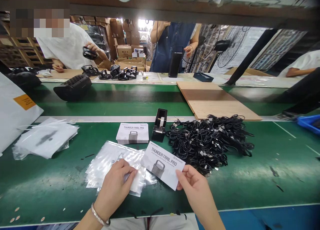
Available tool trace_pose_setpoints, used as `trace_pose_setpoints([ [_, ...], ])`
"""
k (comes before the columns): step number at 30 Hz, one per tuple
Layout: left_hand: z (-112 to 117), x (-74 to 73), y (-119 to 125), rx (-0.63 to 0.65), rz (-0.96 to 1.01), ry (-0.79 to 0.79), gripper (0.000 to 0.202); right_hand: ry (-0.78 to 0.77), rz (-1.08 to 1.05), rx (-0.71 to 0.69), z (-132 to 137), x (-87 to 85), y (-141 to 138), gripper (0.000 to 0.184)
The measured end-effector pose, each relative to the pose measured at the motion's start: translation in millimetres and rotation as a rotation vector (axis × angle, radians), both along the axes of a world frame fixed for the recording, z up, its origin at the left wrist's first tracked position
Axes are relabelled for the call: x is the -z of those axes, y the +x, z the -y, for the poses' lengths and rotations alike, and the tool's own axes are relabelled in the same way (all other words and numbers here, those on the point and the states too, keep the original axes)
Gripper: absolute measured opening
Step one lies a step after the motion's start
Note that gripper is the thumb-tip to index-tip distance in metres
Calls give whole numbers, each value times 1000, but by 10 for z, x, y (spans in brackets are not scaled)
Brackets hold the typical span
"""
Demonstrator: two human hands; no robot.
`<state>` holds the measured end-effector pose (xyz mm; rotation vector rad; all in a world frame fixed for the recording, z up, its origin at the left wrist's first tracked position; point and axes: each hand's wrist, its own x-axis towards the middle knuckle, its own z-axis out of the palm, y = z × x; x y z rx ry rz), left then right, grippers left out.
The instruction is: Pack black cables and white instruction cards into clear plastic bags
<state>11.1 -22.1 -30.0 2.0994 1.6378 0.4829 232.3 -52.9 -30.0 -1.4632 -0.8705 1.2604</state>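
Observation:
In the head view my right hand (192, 181) pinches a white printed booklet (163, 165) by its lower right corner, between thumb and fingers. The booklet's front reads "Thunder Trail Pro" and shows a speaker; it is tilted. My left hand (117, 180), with a bracelet at the wrist, rests on a pile of clear plastic bags (100, 166). Its thumb and fingertips are closed on the top bag near the booklet's left edge. Behind the bags lies a stack of matching booklets (132, 133).
A black tape dispenser (160, 125) and a heap of black cables (205, 141) lie beyond my right hand. Filled bags (47, 136) lie at left. Across the green belt are a wooden board (217, 98), a black speaker (73, 87) and co-workers, one holding a black part (89, 53).

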Motion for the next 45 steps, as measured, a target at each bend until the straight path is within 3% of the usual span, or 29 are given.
trace_pose_setpoints([
  [8, 67, 76, 23, -5, 2, 92, 24, -38, 44, 55, 178, 50, -144, 35],
  [19, 92, 114, 33, 26, 8, 110, 22, -17, 93, 57, 184, -62, -56, 32],
  [29, 93, 121, 34, 41, 5, 168, 21, 27, 133, 95, 188, 52, -136, 34],
  [45, 107, 105, 41, 30, 6, 156, 22, 15, 130, 94, 231, 48, -119, 34],
])
